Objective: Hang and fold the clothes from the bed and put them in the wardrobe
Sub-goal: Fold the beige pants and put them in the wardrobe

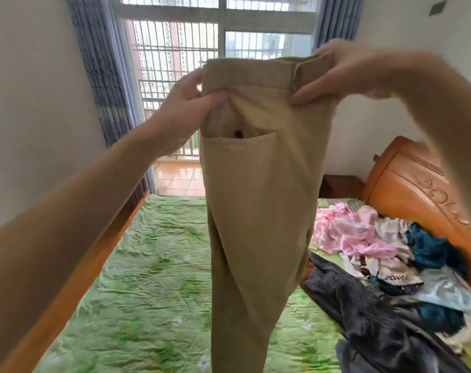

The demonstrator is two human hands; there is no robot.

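Both hands up at chest height holding khaki trousers by the waistband, garment folded lengthwise so the legs hang as one column. Left hand clamped on the waistband's left edge, thumb on the near side, fingers wrapped behind the fabric. Right hand clamped on the waistband's right end, thumb pressing the near face, fingers over the top edge; slight motion blur on it. Back pocket sits just below the left grip, opening facing up, small dark button at its top. Trouser legs drop straight down from both grips and hang over the green bedspread; lower ends run out of view, can't tell if they touch. Below and right of the right grip, well apart from it: pile of clothes on the bed, pink garment at the far end, dark garment nearest. Wooden headboard beyond the pile. Window behind the grips.
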